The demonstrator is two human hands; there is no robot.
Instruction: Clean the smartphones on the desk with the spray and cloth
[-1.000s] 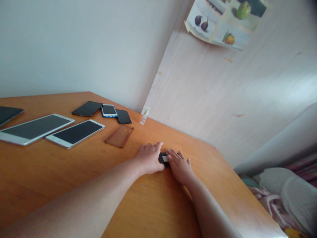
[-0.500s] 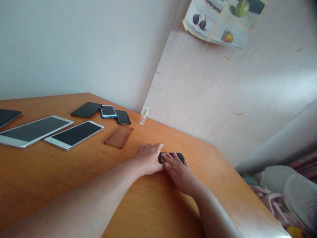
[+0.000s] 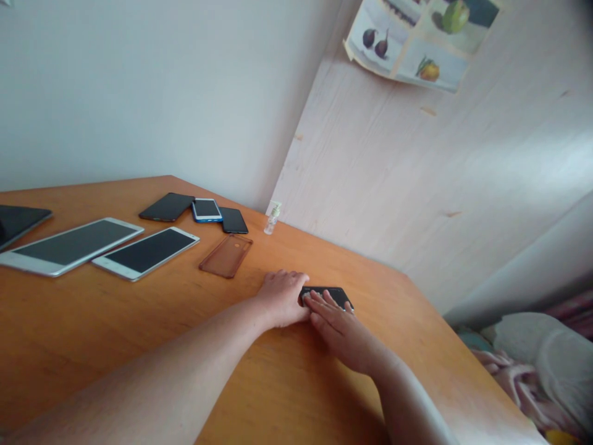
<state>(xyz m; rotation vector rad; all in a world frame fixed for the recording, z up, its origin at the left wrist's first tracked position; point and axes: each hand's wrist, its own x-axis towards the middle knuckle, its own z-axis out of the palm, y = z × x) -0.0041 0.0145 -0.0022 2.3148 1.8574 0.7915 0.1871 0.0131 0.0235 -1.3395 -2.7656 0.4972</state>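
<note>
A black phone (image 3: 341,296) lies flat on the wooden table between my two hands. My left hand (image 3: 282,299) is closed around the phone's left end, thumb on the near side and fingers on the far side. Over the phone's surface reaches my right hand (image 3: 337,326), its fingers fairly straight and pressing down a small white tissue (image 3: 306,298). Most of the tissue and part of the phone are hidden under those fingers.
Left of my hands lie a brown phone case (image 3: 227,256), a white phone (image 3: 148,252), a larger white tablet (image 3: 78,242) and several other devices. A clear pump bottle (image 3: 273,219) stands near the wooden panel (image 3: 370,185). Bedding (image 3: 523,371) is beyond the table's right edge.
My right hand has slid over the phone toward its near side, uncovering more of its far right part. White tissue shows under the fingertips. My left hand keeps its hold.
</note>
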